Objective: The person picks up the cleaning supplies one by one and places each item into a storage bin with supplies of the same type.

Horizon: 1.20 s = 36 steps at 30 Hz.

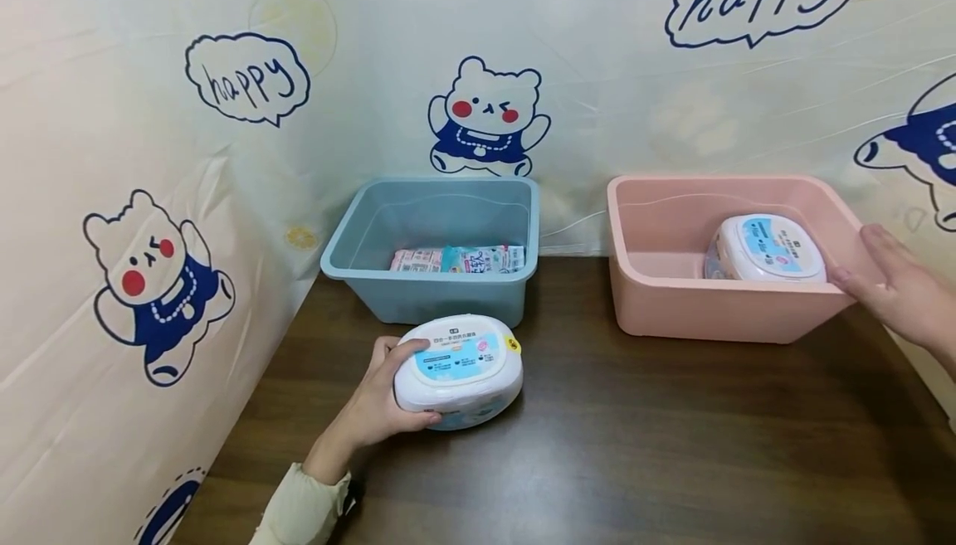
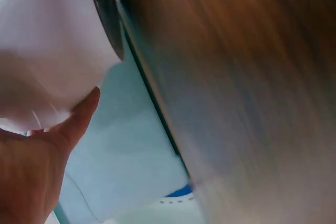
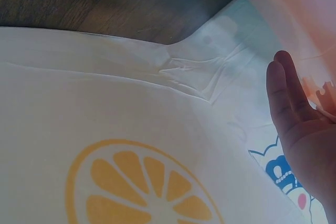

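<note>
In the head view my left hand (image 1: 377, 400) grips the near end of a white oval plastic tub (image 1: 459, 367) with a blue label on its lid, thumb low and fingers on top. This tub is in front of the blue bin (image 1: 441, 300). The left wrist view shows the white tub (image 2: 47, 51) above the thumb of my left hand (image 2: 39, 169). My right hand (image 1: 899, 288) is at the right end of the pink bin (image 1: 717, 308), fingers extended along its side. A similar white tub (image 1: 777, 246) sits inside that bin.
Soft printed packs (image 1: 478, 260) lie in the blue bin. Both bins stand at the back of the dark wooden table (image 1: 635, 437). A pale cloth (image 1: 358, 55) with printed bears hangs behind and along the left. Cloth with an orange slice print (image 3: 142, 182) is at the right.
</note>
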Tool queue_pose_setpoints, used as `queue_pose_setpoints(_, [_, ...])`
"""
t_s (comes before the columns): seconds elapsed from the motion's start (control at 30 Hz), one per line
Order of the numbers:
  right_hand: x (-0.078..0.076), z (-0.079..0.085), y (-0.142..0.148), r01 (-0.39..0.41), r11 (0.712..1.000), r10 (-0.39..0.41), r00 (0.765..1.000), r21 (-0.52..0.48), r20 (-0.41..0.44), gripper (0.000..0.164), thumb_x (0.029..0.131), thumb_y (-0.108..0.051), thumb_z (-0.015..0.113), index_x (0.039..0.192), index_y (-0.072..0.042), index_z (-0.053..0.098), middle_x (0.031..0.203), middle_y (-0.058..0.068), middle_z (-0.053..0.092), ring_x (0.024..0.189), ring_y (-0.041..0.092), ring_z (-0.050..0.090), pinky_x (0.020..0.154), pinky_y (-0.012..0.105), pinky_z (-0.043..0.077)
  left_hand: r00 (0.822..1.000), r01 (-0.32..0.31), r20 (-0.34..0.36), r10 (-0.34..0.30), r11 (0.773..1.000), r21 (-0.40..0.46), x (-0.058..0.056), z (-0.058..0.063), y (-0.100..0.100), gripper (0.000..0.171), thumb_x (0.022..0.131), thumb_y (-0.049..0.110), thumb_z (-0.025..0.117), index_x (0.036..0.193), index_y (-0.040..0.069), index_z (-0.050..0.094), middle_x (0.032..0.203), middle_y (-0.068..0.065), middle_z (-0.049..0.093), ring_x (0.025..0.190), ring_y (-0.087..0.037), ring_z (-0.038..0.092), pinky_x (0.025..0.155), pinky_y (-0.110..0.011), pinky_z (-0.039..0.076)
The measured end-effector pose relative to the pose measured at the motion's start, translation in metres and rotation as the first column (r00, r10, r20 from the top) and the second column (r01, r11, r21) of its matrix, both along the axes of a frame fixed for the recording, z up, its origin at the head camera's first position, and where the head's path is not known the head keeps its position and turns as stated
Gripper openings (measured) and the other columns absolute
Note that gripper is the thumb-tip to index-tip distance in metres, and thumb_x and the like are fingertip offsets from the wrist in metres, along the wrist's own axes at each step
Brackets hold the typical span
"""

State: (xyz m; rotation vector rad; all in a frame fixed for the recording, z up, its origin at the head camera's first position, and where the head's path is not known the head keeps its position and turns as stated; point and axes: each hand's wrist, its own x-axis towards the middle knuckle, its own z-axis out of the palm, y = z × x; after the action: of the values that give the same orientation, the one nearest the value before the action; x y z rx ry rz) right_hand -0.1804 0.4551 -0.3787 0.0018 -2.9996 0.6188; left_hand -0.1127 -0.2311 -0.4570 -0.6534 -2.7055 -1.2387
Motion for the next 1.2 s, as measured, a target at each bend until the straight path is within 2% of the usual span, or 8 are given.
queue_pose_setpoints(0.17, [0.002, 0.001, 0.0, 0.023, 0.999, -0.022, 0.999, -0.025, 0.032, 0.087, 0.106, -0.047, 0.041, 0.156, -0.001, -0.013, 0.161, 0.026, -0.019, 0.145, 0.052, -0.013, 0.109, 0.072, -0.004, 1.0, -0.006, -0.025, 0.007, 0.999, 0.032, -0.001, -0.002, 0.014, 0.098, 0.062, 0.037, 0.098, 0.145, 0.036, 0.046, 0.126, -0.005, 0.034, 0.119, -0.025, 0.038, 0.09, -0.051, 0.042])
queue_pose_setpoints(0.43, [0.002, -0.003, 0.0, 0.012, 0.998, -0.009, 0.999, -0.064, 0.033, 0.088, 0.105, -0.048, 0.043, 0.158, -0.005, -0.013, 0.161, 0.023, -0.02, 0.145, 0.052, -0.015, 0.108, 0.073, -0.006, 0.999, 0.044, -0.034, -0.042, 0.996, 0.071, 0.003, -0.003, 0.038, 0.095, 0.062, 0.036, 0.098, 0.144, 0.036, 0.049, 0.126, -0.004, 0.035, 0.119, -0.025, 0.04, 0.093, -0.052, 0.042])
queue_pose_setpoints(0.7, [0.001, -0.004, -0.002, 0.001, 0.997, 0.002, 1.0, -0.08, 0.031, 0.089, 0.104, -0.049, 0.044, 0.158, -0.006, -0.013, 0.162, 0.022, -0.019, 0.145, 0.051, -0.014, 0.108, 0.073, -0.007, 0.994, 0.072, -0.086, -0.06, 0.988, 0.135, 0.009, -0.002, 0.065, 0.094, 0.061, 0.028, 0.099, 0.142, 0.032, 0.05, 0.126, -0.006, 0.037, 0.121, -0.027, 0.04, 0.093, -0.053, 0.042])
queue_pose_setpoints(1.0, [0.002, -0.001, -0.003, 0.012, 0.997, -0.009, 0.999, -0.08, 0.034, 0.089, 0.104, -0.049, 0.043, 0.158, -0.006, -0.013, 0.162, 0.023, -0.019, 0.145, 0.051, -0.014, 0.108, 0.073, -0.005, 0.996, 0.058, -0.074, -0.044, 0.978, 0.199, 0.01, 0.007, 0.086, 0.095, 0.062, 0.022, 0.099, 0.143, 0.032, 0.049, 0.13, -0.007, 0.035, 0.124, -0.031, 0.039, 0.094, -0.056, 0.042])
queue_pose_setpoints(1.2, [0.002, 0.003, -0.003, 0.021, 0.997, -0.019, 0.999, -0.073, 0.029, 0.09, 0.104, -0.05, 0.044, 0.158, -0.006, -0.013, 0.162, 0.023, -0.018, 0.146, 0.051, -0.012, 0.11, 0.071, -0.006, 0.994, 0.062, -0.099, -0.041, 0.974, 0.22, 0.007, 0.012, 0.093, 0.095, 0.062, 0.021, 0.098, 0.143, 0.03, 0.049, 0.13, -0.007, 0.035, 0.123, -0.028, 0.04, 0.093, -0.051, 0.044])
